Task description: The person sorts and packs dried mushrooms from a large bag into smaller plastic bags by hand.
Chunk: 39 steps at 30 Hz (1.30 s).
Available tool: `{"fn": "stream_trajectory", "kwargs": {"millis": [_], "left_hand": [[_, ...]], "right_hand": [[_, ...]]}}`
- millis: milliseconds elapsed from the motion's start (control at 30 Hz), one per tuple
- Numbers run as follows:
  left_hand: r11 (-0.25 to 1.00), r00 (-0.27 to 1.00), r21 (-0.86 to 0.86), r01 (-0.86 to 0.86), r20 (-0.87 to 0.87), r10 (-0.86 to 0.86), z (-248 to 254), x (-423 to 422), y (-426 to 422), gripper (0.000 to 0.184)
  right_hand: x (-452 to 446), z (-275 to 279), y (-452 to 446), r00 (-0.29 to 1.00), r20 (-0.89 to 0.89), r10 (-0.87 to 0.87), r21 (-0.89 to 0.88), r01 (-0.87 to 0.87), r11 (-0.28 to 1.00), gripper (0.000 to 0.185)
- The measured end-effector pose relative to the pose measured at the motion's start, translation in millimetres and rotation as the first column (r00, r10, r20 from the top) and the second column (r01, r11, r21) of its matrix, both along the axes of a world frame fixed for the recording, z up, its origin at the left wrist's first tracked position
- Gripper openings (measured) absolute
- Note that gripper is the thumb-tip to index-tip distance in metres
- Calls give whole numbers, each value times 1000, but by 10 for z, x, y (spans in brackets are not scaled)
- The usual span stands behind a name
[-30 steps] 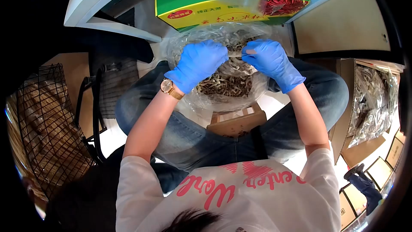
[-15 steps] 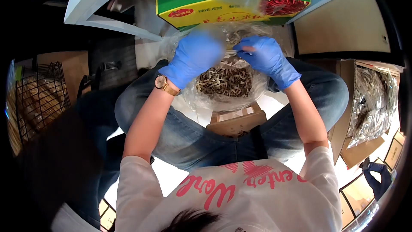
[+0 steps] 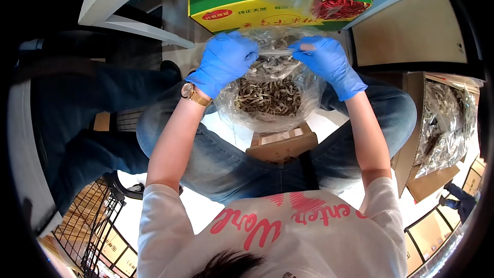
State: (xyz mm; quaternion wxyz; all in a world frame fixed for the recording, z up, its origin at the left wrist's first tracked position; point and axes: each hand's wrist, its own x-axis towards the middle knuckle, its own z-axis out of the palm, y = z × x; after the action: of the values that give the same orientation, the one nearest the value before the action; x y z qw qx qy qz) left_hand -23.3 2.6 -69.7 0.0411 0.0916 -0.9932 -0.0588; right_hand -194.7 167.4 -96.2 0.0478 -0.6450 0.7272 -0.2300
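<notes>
A clear zip-lock bag is stretched by its pale top strip between my hands. My left hand, in a blue glove, pinches the strip's left end. Gloved in blue as well, my right hand grips the right end, its fingers closed; a fingertip looks bare. Beneath lies a large open clear plastic bag between my knees. Inside it are dried brownish strips, curled and loose. How much the zip-lock bag holds is hard to make out against the strips behind it.
Ahead stands a green and yellow carton under a white frame. A wooden stool is under the large bag. To the right, a cardboard box holds filled clear bags. At left are another person's legs and a black wire basket.
My left hand has shifted left, away from my right, and the bag's strip is now pulled straight between them. At left, the other person's legs and the wire basket have shifted position in view.
</notes>
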Motion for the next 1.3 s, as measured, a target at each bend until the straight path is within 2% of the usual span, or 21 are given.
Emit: {"fn": "stream_trajectory", "kwargs": {"millis": [33,67,167,200,233,300,367,433,533,633,700,733,767,833,867,900,1033,1133,1200,1233,1300], "left_hand": [[999,999,36,-27,-38,29,19,-11,-1,10],[999,999,32,-23,-42,24,21,-27,2,10],[994,996,59,91,-13,-91,-28,9,36,10],[993,996,77,86,-30,-84,-35,18,29,11],[992,996,97,80,-46,-76,-38,30,30,13],[995,996,80,55,-69,-50,9,20,35,13],[998,995,61,31,-93,-25,29,15,32,14],[983,983,160,90,-173,-62,-19,18,27,12],[989,995,105,100,-41,-96,-57,39,38,10],[989,989,111,93,-125,-79,62,21,8,12],[987,984,127,98,-163,-77,57,4,15,12],[984,977,144,101,-199,-71,45,6,31,13],[985,978,143,100,-199,-70,-17,19,59,13],[985,977,1,175,-127,-173,-81,17,148,12],[976,949,13,218,-234,-209,-102,35,166,12],[977,950,16,213,-235,-203,-42,38,202,12],[971,945,103,213,-273,-179,71,9,276,13],[978,944,98,186,-295,-150,98,4,265,12],[981,942,77,177,-301,-146,188,2,252,11],[981,932,96,169,-340,-128,312,4,234,11],[980,917,111,166,-382,-112,426,23,169,12]], "right_hand": [[6,28,-13,999,39,-16,4,16,1000,17],[56,59,-18,998,-57,19,102,-13,995,20],[187,61,-40,996,-66,58,106,-50,993,22],[155,55,-24,997,60,39,-57,-36,998,20],[99,62,-7,997,63,42,-55,-39,998,20],[-13,95,6,966,250,-62,13,61,998,18],[38,84,11,981,192,-33,-53,44,998,18],[143,114,9,995,51,81,-42,-79,996,17],[141,127,6,981,190,44,-6,-44,999,20],[62,164,21,949,314,12,-31,-3,1000,23],[81,213,17,988,144,48,8,-50,999,21],[118,192,24,988,144,48,8,-50,999,21],[169,140,32,996,47,72,-50,-70,996,20],[186,86,17,995,-52,89,-107,-95,990,18],[158,67,14,990,103,99,-165,-81,983,20],[149,75,9,960,255,118,-219,-61,974,21],[128,220,43,949,240,204,-262,-139,955,23],[158,230,30,952,184,244,-133,-221,966,31],[156,219,6,749,629,209,-198,-106,975,40],[130,160,28,750,627,210,-197,-108,974,40],[65,61,80,936,351,-37,319,-82,944,57]]}}
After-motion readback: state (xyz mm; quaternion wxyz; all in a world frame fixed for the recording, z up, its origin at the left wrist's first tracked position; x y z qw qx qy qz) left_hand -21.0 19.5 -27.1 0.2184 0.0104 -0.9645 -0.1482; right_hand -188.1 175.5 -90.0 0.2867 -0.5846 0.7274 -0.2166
